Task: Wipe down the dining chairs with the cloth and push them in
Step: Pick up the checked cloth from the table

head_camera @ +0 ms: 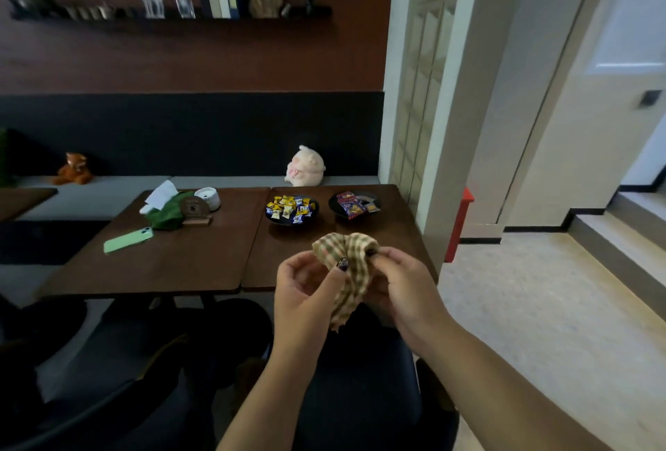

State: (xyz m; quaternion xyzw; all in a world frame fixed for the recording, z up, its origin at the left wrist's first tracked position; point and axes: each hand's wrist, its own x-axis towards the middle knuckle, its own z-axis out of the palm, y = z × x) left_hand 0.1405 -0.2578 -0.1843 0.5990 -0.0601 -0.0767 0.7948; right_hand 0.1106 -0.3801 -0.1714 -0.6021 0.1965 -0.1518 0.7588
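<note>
Head view: both hands pinch a checked cloth (347,270) in the air over the near edge of the bench (201,259). Left hand (306,292) grips its left fold, right hand (400,285) its right. Dark chairs (360,389) stand below, pulled out from the bench.

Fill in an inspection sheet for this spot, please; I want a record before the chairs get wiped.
Surface: two dark wooden tables pushed together.
Job's things: checked cloth bunched in both hands; dark chairs below, near the table edge.
Clutter: green phone, two bowls of sweets, tissue box, white pot.
Grippers: left hand and right hand both pinch the cloth.
Cables: nothing seen.
Surroundings: bench with two soft toys, wall shelf, doorway on the right.
</note>
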